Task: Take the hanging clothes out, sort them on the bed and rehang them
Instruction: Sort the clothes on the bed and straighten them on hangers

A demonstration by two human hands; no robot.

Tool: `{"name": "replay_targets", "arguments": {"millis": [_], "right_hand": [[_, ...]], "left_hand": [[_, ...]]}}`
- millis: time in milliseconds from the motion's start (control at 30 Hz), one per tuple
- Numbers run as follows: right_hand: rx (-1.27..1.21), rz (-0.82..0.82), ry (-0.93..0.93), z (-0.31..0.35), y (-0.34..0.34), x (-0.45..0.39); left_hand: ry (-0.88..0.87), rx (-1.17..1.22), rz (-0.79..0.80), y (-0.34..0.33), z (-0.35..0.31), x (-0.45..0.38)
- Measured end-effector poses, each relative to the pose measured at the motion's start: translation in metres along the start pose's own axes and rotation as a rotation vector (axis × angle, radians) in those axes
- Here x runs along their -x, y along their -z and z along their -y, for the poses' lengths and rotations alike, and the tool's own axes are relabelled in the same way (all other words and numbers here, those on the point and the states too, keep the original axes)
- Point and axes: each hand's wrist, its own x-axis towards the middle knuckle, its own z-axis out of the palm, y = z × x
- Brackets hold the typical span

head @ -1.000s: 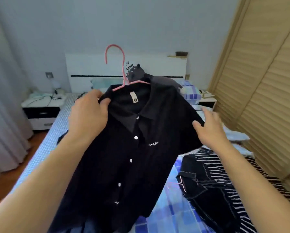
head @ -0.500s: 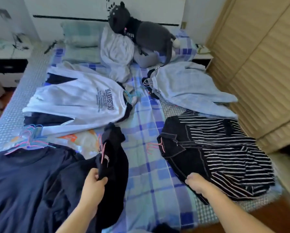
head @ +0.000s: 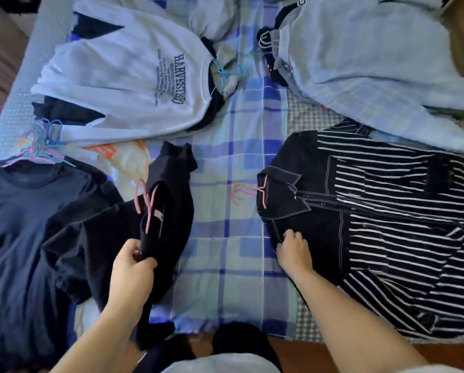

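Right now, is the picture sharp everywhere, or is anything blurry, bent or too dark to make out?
Head view: the wide lens curves the blue plaid bedsheet toward the frame edges; the print on the white printed sweatshirt is readable but soft; the black shirt on a pink hanger, gripped by the left hand, is so dark that its folds vanish; soft daylight, no glare.
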Motion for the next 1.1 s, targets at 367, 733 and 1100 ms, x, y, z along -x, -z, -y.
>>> {"name": "replay_targets", "arguments": {"millis": [367, 733, 1100], "right_hand": [[-0.098, 0.016, -0.097, 0.025, 0.009, -0.023], [-0.213, -0.663, -0.171, -0.079, 0.148, 0.068], [-0.291, -0.28, -0.185, -0.027, 0.154, 0.07]], "left_hand": [[0.07, 0.089, -0.024, -0.012, 0.022, 0.003], [0.081, 0.164, 0.106, -0.017, 0.003, 0.004], [0.056, 0.176, 0.121, -0.007, -0.032, 0.008]]}}
